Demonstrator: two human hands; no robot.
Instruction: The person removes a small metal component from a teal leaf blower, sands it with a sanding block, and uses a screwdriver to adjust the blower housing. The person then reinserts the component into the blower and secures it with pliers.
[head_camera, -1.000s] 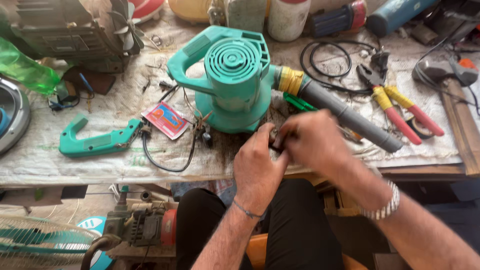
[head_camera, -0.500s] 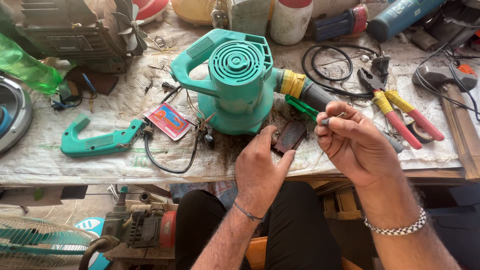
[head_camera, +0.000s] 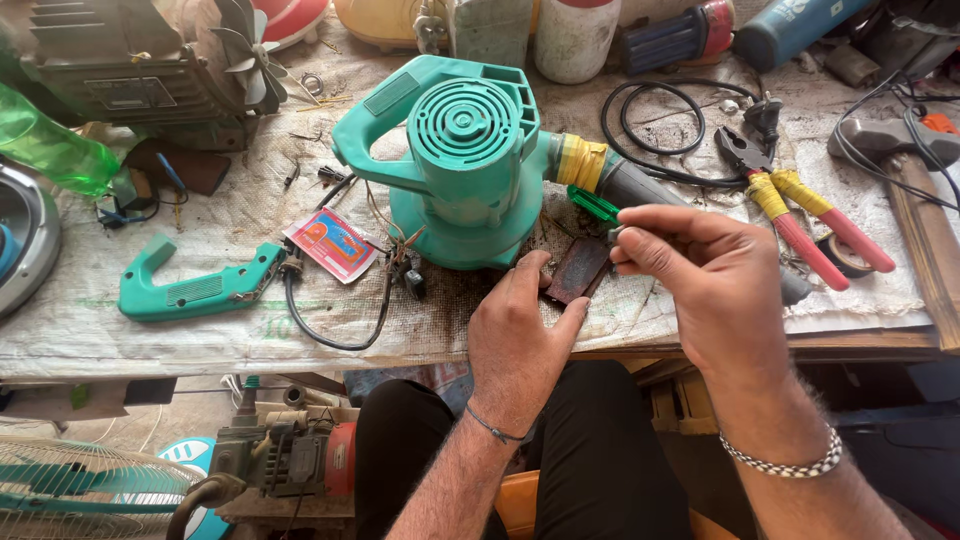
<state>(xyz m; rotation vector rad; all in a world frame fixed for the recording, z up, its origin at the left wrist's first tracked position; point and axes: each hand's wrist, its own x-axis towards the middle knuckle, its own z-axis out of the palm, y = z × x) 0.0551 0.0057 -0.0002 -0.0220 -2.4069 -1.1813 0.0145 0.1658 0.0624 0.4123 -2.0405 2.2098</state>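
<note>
1. Workbench (head_camera: 120, 330), covered in a worn woven sheet, carries everything; the person sits at its near edge.
2. Teal blower (head_camera: 465, 165) lies on its side mid-bench, round vent grille facing up, grey nozzle (head_camera: 640, 185) taped on with yellow tape and pointing right.
3. Detached teal handle half (head_camera: 195, 290) lies well to the left, a black cord running off it toward the blower's loose wires.
4. Red-and-yellow pliers (head_camera: 800, 215) rest to the right, beyond the nozzle; a coiled black cable (head_camera: 655, 120) sits behind.
5. Left hand (head_camera: 520, 335) rests palm down on the bench edge, fingers loosely spread and holding nothing, fingertips touching a small dark flat piece (head_camera: 578, 268) just in front of the blower.
6. Right hand (head_camera: 710, 275) hovers above the nozzle, thumb and forefinger pinched together on something tiny; what it is cannot be made out. A green-handled tool (head_camera: 595, 205) lies just beyond the fingertips.
7. Judgement on doing this well: keep the pinch firm and low over the sheet so a dropped part lands where it shows, and keep the left hand steadying the dark piece.
</note>
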